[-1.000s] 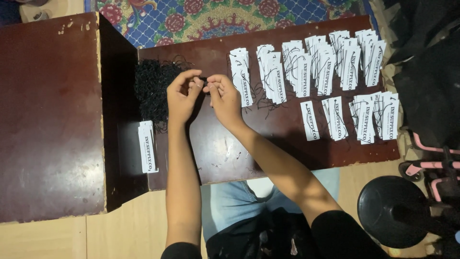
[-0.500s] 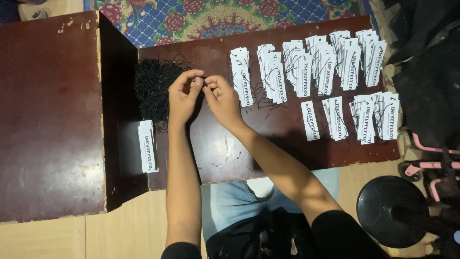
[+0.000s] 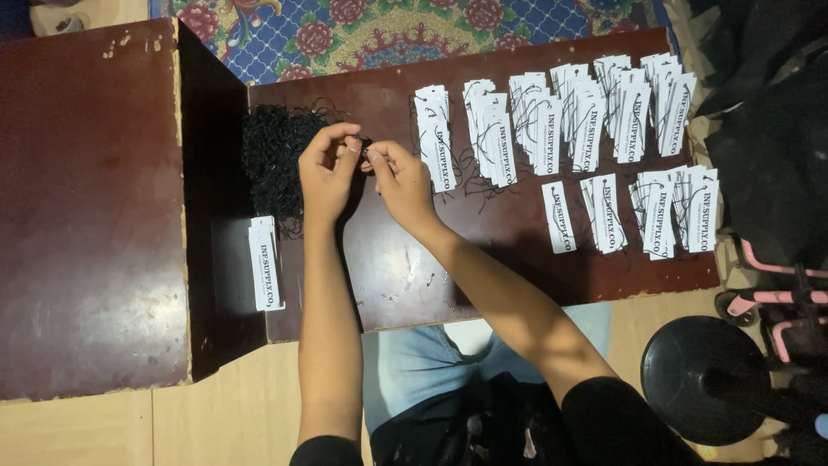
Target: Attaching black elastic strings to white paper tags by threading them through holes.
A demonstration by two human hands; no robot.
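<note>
My left hand (image 3: 326, 173) and my right hand (image 3: 402, 178) meet fingertip to fingertip over the low dark-red table (image 3: 397, 267), pinching a thin black string (image 3: 364, 148) between them. Just left of my hands lies a tangled pile of black strings (image 3: 272, 155). A small stack of white paper tags (image 3: 265, 262) rests near the table's left front corner. To the right, several rows of white tags with strings attached (image 3: 561, 116) are laid out, and more tags (image 3: 668, 211) lie nearer the front edge.
A taller dark-red cabinet top (image 3: 86, 207) borders the table on the left. A patterned floral rug (image 3: 388, 30) lies beyond the table. A black round base (image 3: 703, 375) and pink-framed gear (image 3: 776, 302) stand at the right; dark bags (image 3: 768, 129) fill the right side.
My hands stay together at the same spot above the table; only the fingers shift slightly on the string. Nothing else has moved.
</note>
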